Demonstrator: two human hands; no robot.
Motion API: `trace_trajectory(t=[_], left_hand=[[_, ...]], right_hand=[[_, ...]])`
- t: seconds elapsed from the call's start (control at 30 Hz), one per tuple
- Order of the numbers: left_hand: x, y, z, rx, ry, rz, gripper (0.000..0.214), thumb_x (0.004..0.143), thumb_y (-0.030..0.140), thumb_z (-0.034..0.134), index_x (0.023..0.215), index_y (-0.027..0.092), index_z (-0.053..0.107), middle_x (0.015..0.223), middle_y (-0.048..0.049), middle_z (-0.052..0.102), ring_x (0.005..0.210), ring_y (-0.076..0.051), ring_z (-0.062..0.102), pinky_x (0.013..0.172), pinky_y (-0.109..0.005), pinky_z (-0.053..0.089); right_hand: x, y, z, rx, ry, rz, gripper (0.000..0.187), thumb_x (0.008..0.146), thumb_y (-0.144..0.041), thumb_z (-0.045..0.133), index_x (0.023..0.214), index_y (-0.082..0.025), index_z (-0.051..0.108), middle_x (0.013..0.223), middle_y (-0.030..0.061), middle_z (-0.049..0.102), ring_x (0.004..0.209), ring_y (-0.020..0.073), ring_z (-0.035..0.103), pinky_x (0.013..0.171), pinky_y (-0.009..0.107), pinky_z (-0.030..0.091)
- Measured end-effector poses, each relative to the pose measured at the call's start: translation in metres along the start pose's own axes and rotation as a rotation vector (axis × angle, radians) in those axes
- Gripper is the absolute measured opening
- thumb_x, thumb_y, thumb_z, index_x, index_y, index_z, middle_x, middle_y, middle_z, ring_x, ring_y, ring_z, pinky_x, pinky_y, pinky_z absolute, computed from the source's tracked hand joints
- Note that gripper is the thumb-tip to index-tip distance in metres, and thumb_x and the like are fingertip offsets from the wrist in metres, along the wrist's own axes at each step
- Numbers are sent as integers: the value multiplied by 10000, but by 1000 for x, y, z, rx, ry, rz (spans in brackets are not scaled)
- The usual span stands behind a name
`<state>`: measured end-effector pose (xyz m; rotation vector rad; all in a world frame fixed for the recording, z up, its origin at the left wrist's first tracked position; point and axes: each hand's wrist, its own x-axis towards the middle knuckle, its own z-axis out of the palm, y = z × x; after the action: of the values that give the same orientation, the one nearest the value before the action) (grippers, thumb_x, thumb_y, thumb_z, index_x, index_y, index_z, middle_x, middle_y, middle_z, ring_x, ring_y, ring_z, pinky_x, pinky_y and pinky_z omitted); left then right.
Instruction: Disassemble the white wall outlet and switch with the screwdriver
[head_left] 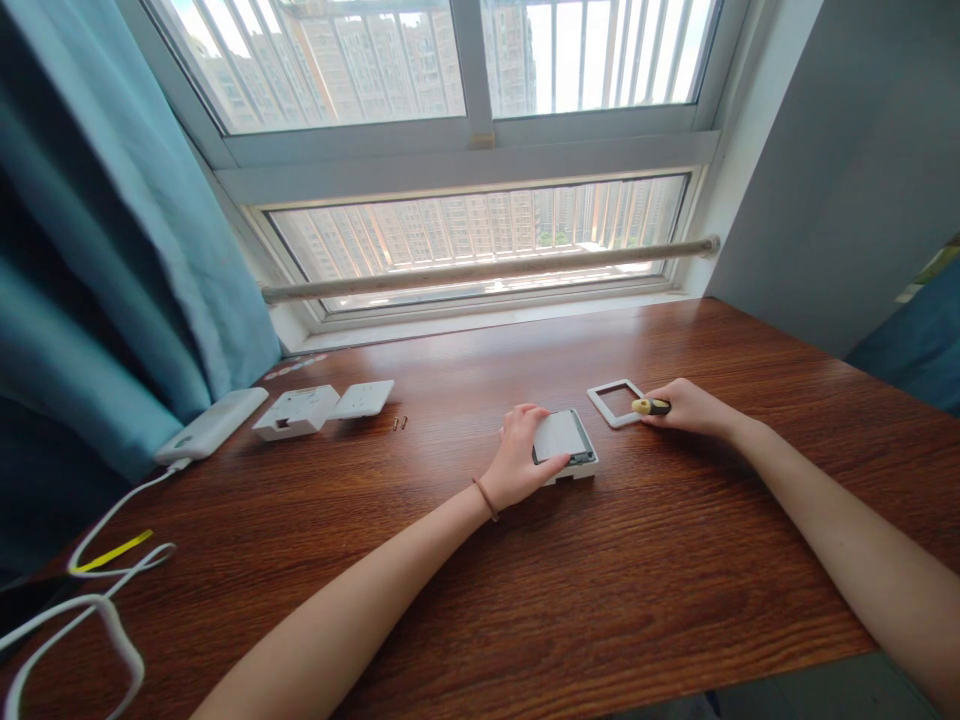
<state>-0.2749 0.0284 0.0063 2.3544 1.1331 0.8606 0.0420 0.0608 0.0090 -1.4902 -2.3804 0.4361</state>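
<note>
Bare forearms (360,600) reached across the brown wooden table (600,610); the left hand (517,462) lay half-curled over the white square switch module (564,440), thumb and fingers clamping its edges, flat on the table at centre; the right hand (694,408) was closed around the yellow-and-black-handled screwdriver (651,407), its tip hidden, just beside the white square plastic frame (616,402); a firm downward press from the left hand seemed wise, lest the module skate under the tool; two small screws (400,423) lay well apart leftward, near the white socket parts (296,412).
</note>
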Motion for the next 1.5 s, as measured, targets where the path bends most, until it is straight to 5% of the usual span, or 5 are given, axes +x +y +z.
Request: trace_trajectory(t=[0.47, 0.67, 0.8, 1.03, 1.5], left_hand=[[-1, 4, -3, 69, 7, 91, 493, 696, 411, 605, 1095, 186, 425, 1115, -104, 487, 1083, -264, 426, 959, -431, 298], [-2, 4, -3, 35, -7, 102, 520, 712, 415, 591, 1133, 176, 401, 1142, -113, 489, 1082, -255, 442, 973, -421, 307], [-1, 4, -3, 28, -21, 103, 557, 716, 465, 584, 1154, 172, 402, 1155, -117, 483, 1087, -258, 438, 965, -412, 325], [0, 4, -2, 22, -32, 90, 539, 721, 467, 587, 1147, 179, 424, 1162, -111, 477, 1080, -256, 442, 947, -406, 350], [0, 6, -3, 19, -45, 81, 512, 739, 458, 573, 1146, 185, 424, 1144, -111, 478, 1064, -256, 446, 929, -405, 364]], right_hand=[[-1, -9, -3, -82, 47, -17, 239, 735, -376, 550, 672, -162, 635, 574, -9, 604, 545, 129, 527, 514, 213, 318], [-9, -39, -12, -107, 651, 46, 218, 778, -368, 512, 698, -180, 587, 590, 21, 588, 530, 143, 519, 560, 252, 371], [-13, -63, -17, 222, 956, 93, 316, 814, -444, 475, 689, -180, 595, 546, 19, 551, 490, 130, 493, 495, 253, 361], [0, -86, -4, 1203, 622, 281, 295, 697, -422, 632, 564, -181, 527, 464, -27, 488, 344, 64, 361, 321, 211, 257], [2, -88, 10, 1221, 516, 317, 291, 664, -377, 679, 553, -190, 485, 510, -26, 553, 368, 87, 466, 355, 225, 351]])
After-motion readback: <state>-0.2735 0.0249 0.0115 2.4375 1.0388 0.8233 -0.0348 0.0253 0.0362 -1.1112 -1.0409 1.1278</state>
